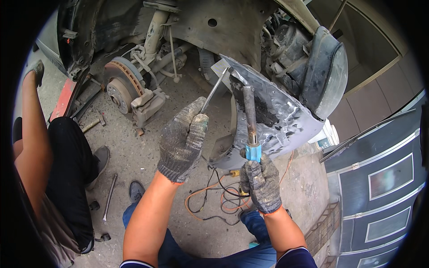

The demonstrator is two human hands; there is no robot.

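My left hand (184, 138), in a grey knit work glove, is closed around a thin metal rod (215, 89) pointing up and to the right. The fist hides its lower end. The rod's tip meets the upper left edge of a grey bumper panel (286, 131), beside a small mesh strip (220, 68). My right hand (261, 183), also gloved, grips a soldering iron (250, 111) with a long metal barrel and a blue collar. Its bent tip lies near the rod's tip, at the panel's edge. The panel has a black patch and whitish scuffed marks.
An exposed brake disc (123, 85) and suspension strut (156, 33) are at the far left. A crouching person's arm (33, 129) and knee occupy the left side. Cables (214, 203) coil between my legs. A metal bar (110, 196) lies on the floor; a blue-grey door (380, 187) stands right.
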